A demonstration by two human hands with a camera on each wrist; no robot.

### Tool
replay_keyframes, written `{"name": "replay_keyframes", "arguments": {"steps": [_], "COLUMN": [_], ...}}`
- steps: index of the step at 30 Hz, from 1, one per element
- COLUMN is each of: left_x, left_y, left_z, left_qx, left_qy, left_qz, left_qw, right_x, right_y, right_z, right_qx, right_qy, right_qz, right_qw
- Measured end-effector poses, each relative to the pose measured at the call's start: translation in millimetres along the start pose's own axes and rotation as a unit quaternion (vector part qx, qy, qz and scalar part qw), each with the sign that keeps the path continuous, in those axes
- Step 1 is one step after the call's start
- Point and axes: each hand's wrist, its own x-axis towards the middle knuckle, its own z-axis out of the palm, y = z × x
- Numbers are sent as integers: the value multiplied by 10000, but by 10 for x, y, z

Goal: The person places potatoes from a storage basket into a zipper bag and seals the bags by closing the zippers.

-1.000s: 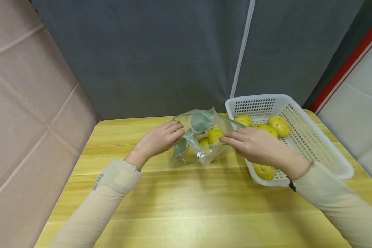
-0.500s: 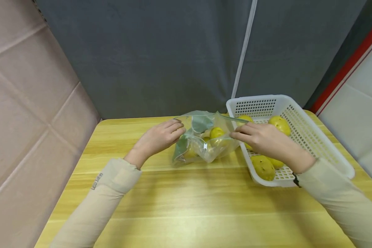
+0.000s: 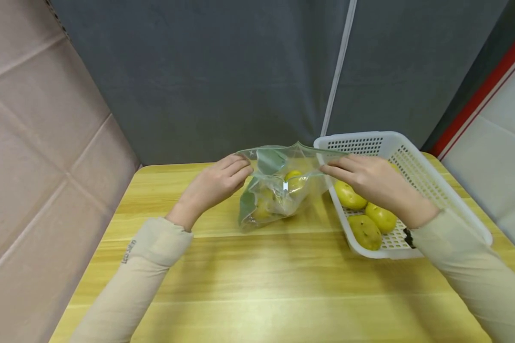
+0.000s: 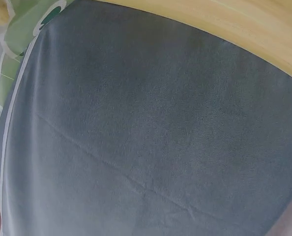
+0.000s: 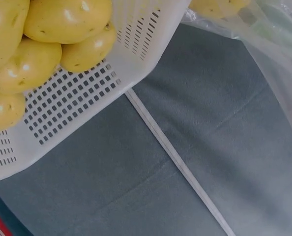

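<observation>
The clear bag (image 3: pixel 279 188) sits on the desk (image 3: pixel 257 281) with yellow potatoes (image 3: pixel 293 180) inside. The left hand (image 3: pixel 214 186) pinches one top corner and the right hand (image 3: pixel 369 183) pinches the other, pulling the top tight. The white basket (image 3: pixel 433 190), just beside the bag, holds more potatoes.

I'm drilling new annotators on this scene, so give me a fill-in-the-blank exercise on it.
1. Both hands, the left hand and the right hand, hold the top edge of a clear plastic ____.
2. The potatoes outside it lie in a white ____.
3. The bag rests on a ____ table.
4. The basket stands to the bag's ____.

Missing words: bag; basket; wooden; right
</observation>
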Motion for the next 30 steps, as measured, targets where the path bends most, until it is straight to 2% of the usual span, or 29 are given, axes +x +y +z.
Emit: {"name": "replay_keyframes", "arguments": {"steps": [9,14,24,30], "left_x": [104,162,91,58], "left_y": [-82,-129,-77,-27], "left_z": [-102,-151,-109,-76], "left_qx": [59,19,-565,-892], "left_qy": [408,541,134,-2], "left_qz": [-403,-497,-810,-795], "left_qw": [9983,9973,9950,9928], "right_x": [125,205,225,189], "right_y": [112,172,134,102], "right_z": [-70,-118,-42,41], "right_qx": [-46,-19,59,245], "right_qy": [430,697,763,731], "right_qz": [130,122,-34,-63], "right_qw": [9990,9975,9971,9970]}}
